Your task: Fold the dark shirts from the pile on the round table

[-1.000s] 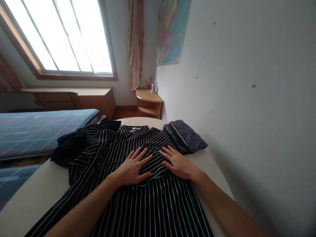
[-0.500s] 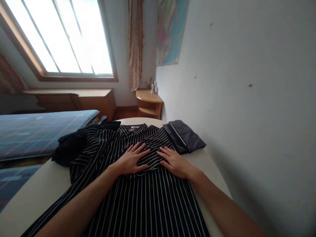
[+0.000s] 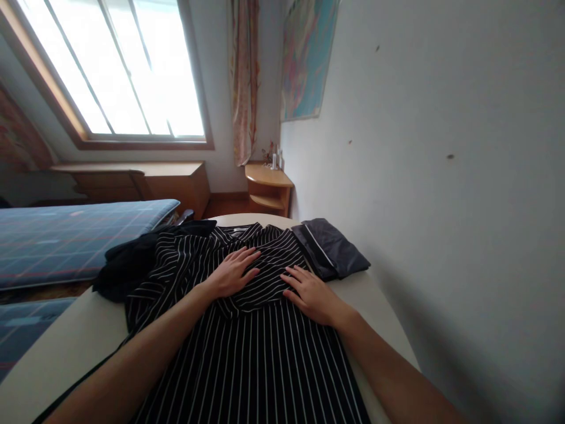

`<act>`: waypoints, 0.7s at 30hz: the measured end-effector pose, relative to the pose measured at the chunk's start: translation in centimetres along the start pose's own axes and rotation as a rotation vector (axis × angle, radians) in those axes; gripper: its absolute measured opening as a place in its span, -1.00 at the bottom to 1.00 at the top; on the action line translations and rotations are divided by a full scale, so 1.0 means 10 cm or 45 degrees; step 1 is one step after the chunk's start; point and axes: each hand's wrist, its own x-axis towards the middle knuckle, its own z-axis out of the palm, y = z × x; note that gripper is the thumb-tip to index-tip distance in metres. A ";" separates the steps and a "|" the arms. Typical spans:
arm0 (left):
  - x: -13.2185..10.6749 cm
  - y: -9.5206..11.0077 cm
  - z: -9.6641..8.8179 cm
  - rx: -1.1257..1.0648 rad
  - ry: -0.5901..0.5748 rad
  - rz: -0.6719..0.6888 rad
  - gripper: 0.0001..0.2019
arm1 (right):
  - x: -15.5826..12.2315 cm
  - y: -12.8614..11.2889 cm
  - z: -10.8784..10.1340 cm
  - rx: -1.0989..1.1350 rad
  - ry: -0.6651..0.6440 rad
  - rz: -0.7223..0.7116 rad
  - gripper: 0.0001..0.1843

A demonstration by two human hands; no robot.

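Observation:
A black shirt with white stripes (image 3: 265,347) lies spread out, its collar at the far side and its right sleeve folded in across the chest. My left hand (image 3: 232,272) rests on the shirt's upper middle, fingers stretched out. On the right part of the folded sleeve lies my right hand (image 3: 311,293), palm down with the fingers apart. Neither hand grips the cloth. The shirt's other sleeve, on the left, is bunched in loose folds. Its lower hem runs out of view at the bottom.
The shirt lies on a round white table (image 3: 384,312) beside a white wall. A folded dark grey garment (image 3: 338,244) sits at the right edge, and a crumpled black garment (image 3: 128,265) at the left. Beyond are a blue checked mattress (image 3: 79,238) and a wooden corner shelf (image 3: 269,175).
My left hand has slid a little up and away across the shirt, its fingers closer together. My right hand stays almost in place. The view has tilted slightly.

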 end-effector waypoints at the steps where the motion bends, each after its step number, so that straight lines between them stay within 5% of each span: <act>1: 0.08 -0.05 -0.02 0.019 0.047 -0.055 -0.39 | 0.00 -0.01 0.00 0.001 -0.006 0.008 -0.41; 9: 0.68 -0.43 0.06 0.092 0.052 -0.354 -0.37 | 0.01 -0.02 0.00 0.001 -0.042 0.062 -0.38; 21: 0.96 -0.75 0.18 0.075 -0.016 -0.536 -0.33 | 0.07 0.03 0.00 0.000 -0.085 0.121 -0.36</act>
